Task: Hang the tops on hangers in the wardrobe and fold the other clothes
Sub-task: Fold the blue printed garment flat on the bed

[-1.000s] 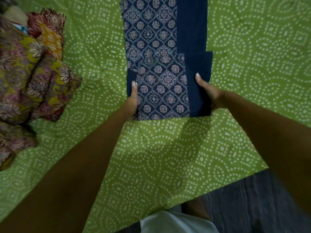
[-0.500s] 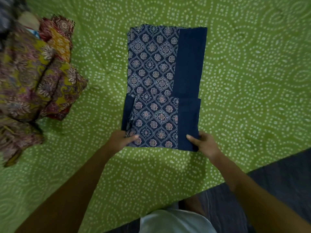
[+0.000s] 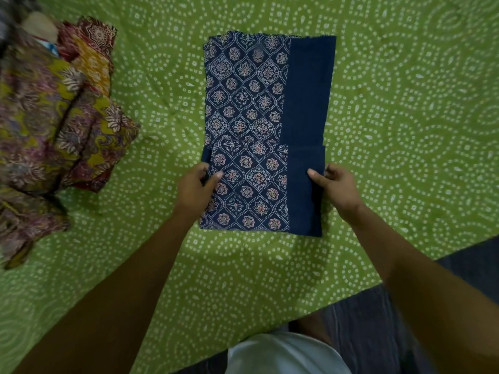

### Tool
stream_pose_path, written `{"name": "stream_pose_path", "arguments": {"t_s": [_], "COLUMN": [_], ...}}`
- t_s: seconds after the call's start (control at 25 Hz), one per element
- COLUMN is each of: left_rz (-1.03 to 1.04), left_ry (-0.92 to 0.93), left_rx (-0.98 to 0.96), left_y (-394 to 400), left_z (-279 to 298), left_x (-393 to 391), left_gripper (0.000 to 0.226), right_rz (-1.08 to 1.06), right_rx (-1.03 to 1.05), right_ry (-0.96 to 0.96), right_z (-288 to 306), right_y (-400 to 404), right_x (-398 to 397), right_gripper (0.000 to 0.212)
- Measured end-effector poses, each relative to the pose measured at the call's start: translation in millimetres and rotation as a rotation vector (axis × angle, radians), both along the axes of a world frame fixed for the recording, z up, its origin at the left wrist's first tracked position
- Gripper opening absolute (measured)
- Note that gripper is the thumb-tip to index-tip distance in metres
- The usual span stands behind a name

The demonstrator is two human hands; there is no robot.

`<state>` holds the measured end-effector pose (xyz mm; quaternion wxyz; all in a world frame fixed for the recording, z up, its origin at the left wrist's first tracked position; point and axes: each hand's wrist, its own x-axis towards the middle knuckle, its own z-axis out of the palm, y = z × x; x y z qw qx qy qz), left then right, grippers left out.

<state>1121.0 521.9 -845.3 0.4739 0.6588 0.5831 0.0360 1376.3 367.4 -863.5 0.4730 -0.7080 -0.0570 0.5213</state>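
At the far left we see a heap of patterned clothes [image 3: 54, 125] in yellow, maroon and orange, lying loose on the green dotted bedspread [image 3: 405, 117] and well apart from our work. Moving in, our left hand [image 3: 194, 190] holds the left edge of the navy printed garment [image 3: 251, 103], thumb on top of the cloth and fingers curled at the edge, so the grip is closed on fabric. The garment lies flat near the middle of the bedspread, folded into a tall narrow rectangle; its long axis runs away from us, toward the top of the view, with the printed panel on the left and a plain navy strip on the right. The near end is doubled over, making a shorter top layer. On the right, our right hand [image 3: 337, 190] pinches the plain edge of that layer, thumb over it. We judge the main risk to be uneven handling: if one hand lifts or pulls ahead of the other, the layers could slide and the fold go crooked. Letting go early could let the doubled end spring open.
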Motion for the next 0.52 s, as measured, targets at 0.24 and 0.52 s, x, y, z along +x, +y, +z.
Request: {"name": "stream_pose_path", "arguments": {"t_s": [0.24,0.52], "left_rz": [-1.037,-1.82], "left_ry": [0.161,0.447], "left_rx": [0.845,0.861], "left_y": [39.1,87.0], "left_z": [4.8,-27.5], "left_x": [-7.1,26.0], "left_gripper": [0.069,0.106], "right_rz": [0.883,1.704], "right_rx": [-0.042,0.228], "right_ry": [-1.04,-1.506], "right_z": [-0.7,-27.2], "right_y": [-28.3,22.3], "right_x": [31.1,44.4], "right_gripper": [0.079,0.075]}}
